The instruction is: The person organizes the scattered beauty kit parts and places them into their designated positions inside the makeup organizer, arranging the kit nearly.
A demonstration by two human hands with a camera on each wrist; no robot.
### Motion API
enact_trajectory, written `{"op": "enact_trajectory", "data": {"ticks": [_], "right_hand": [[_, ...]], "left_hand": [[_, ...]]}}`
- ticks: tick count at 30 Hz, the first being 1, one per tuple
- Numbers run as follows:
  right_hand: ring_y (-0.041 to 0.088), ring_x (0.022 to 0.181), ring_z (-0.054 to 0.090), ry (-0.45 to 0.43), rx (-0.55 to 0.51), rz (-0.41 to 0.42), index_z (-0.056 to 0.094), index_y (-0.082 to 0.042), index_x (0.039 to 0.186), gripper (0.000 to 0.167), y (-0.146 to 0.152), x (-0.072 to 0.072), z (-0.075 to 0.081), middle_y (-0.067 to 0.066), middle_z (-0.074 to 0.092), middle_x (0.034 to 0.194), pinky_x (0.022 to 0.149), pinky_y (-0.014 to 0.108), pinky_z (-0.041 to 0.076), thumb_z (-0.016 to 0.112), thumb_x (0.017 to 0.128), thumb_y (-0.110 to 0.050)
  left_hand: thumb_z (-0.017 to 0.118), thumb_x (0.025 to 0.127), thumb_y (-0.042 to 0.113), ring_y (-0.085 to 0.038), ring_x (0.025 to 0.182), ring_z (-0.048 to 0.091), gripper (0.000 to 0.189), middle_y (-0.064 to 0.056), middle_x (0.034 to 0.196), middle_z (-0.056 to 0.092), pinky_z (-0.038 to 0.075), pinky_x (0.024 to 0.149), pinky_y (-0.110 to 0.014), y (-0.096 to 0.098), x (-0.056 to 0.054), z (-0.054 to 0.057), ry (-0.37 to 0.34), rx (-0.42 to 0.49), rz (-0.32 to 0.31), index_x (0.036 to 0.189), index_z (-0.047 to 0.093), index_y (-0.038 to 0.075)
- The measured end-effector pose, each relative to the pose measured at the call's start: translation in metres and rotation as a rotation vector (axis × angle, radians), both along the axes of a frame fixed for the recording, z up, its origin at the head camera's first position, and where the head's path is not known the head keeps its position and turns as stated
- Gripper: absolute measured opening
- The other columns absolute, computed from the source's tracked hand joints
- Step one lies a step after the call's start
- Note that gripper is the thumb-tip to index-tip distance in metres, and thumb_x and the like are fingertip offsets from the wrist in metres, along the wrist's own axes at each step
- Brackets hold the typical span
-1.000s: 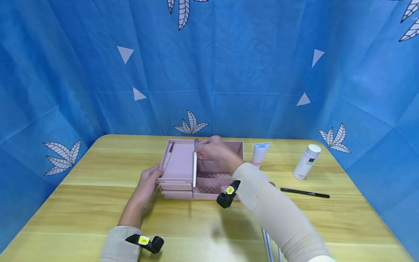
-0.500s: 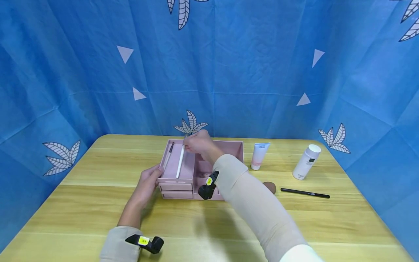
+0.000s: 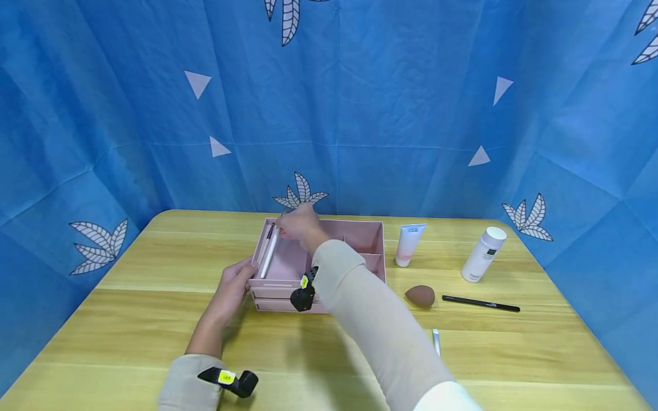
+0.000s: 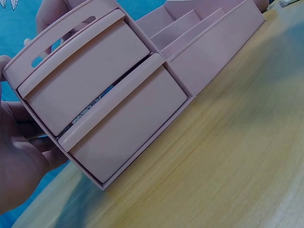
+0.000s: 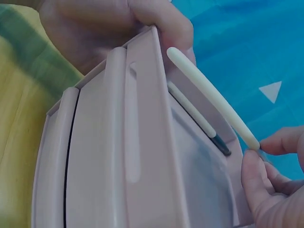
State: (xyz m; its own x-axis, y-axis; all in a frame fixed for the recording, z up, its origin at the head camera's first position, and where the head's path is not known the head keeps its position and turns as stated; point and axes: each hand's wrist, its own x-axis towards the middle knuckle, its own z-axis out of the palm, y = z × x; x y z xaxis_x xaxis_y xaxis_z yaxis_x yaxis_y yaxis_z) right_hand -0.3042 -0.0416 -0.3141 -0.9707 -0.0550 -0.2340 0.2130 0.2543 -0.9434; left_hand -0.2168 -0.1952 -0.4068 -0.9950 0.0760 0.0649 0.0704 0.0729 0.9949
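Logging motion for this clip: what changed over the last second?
The right hand, pinching the white brush, moved left over the box, toward the dark-tipped brush. Nothing was newly grasped or let go. The left hand still grips the box; tube, bottle and pen stayed put.

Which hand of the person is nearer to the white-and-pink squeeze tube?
Right. The right hand, pinching a slim white tool over the pink drawer box, is left of the tube. The left hand is farther left, gripping the box's left side.
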Motion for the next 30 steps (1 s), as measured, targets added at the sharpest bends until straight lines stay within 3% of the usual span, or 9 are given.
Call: {"op": "enact_trajectory", "data": {"ticks": [8,19,30], "right_hand": [[0.014,0.07,0.061,-0.022,0.098,-0.011,0.047,0.006,0.129,0.049,-0.004,-0.001,-0.004,0.013,0.058,0.115,0.064,0.022,0.056,0.064,0.083,-0.004],[0.011,0.058,0.059,-0.023,0.282,0.011,0.06,0.002,0.113,0.033,-0.013,0.0,-0.003,0.004,0.062,0.079,0.061,0.025,0.056,0.066,0.083,-0.01],[0.014,0.06,0.059,0.007,0.347,0.081,0.063,-0.003,0.086,0.006,-0.012,-0.001,-0.004,0.003,0.057,0.07,0.054,0.023,0.052,0.062,0.084,-0.009]], "left_hand": [[0.037,0.1,0.02,-0.011,0.09,0.062,0.045,-0.028,0.117,0.057,0.054,0.084,-0.024,0.0,0.001,0.001,0.007,-0.015,-0.014,0.135,0.041,-0.009],[0.038,0.099,0.016,-0.011,0.083,0.061,0.044,-0.014,0.101,0.062,0.055,0.077,-0.024,-0.001,0.0,0.0,0.009,0.017,-0.005,0.134,0.043,-0.011],[0.038,0.1,0.019,-0.011,0.089,0.062,0.045,-0.028,0.116,0.057,0.054,0.081,-0.024,-0.001,-0.001,-0.001,0.014,-0.007,-0.008,0.135,0.043,-0.008]]}}
